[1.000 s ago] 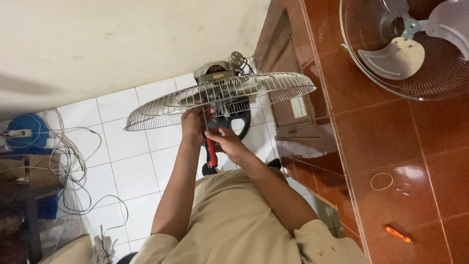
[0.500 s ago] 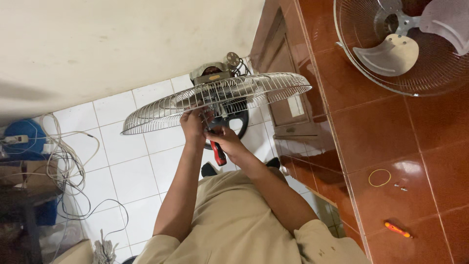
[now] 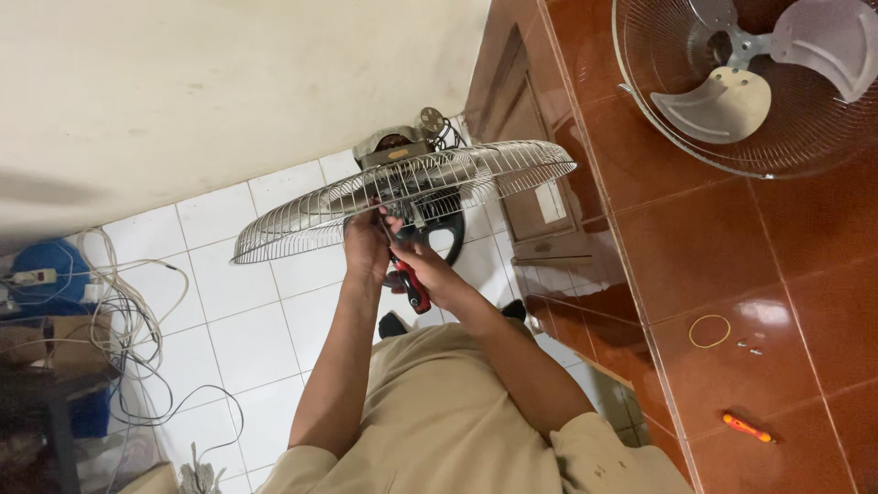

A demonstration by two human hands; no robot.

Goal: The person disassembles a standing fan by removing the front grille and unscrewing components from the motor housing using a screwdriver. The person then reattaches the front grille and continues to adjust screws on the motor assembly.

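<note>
The left hand [image 3: 366,245] is curled shut around the wires at the middle of a round wire fan guard [image 3: 402,194], which is held up, tilted, over the white tiled floor [image 3: 247,302] with the fan motor [image 3: 399,148] just behind it. The right hand [image 3: 430,270] is closed on a red-handled screwdriver [image 3: 409,282] — its tip points up into the guard's centre, close beside the left hand. On the brown tiled counter [image 3: 713,256] to the right lie a second guard holding a fan blade [image 3: 759,87], a rubber band [image 3: 710,331] and a small orange screwdriver [image 3: 747,426] — all well apart from the hands.
</note>
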